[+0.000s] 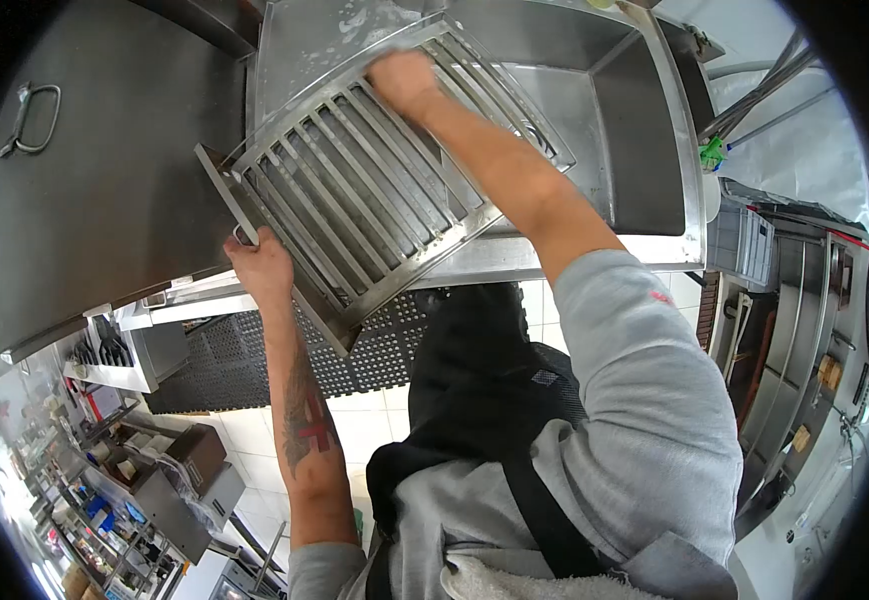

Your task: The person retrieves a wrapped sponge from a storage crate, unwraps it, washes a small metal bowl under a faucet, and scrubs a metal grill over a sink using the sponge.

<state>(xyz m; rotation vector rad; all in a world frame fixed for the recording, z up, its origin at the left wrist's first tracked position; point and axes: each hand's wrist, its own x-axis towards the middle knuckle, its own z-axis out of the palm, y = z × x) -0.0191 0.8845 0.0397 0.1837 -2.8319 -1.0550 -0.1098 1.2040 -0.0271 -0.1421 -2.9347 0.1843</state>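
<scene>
A metal baffle filter (363, 185) with parallel slats lies tilted over the stainless steel sink (645, 130), its near edge jutting out past the sink's front rim. My left hand (260, 265) is closed around the filter's left end frame, beside a small wire handle (242, 235). My right hand (402, 82) is a closed fist on the slats near the far side, slightly blurred. Whatever it may hold is hidden under the fingers. Soap suds (355, 20) spot the steel behind the filter.
To the left stands a large steel panel (105, 170) with a handle (30, 120). A black perforated mat (225, 360) covers part of the tiled floor. At right are a grey crate (745, 245), hoses (775, 95) and a metal rack (795, 320).
</scene>
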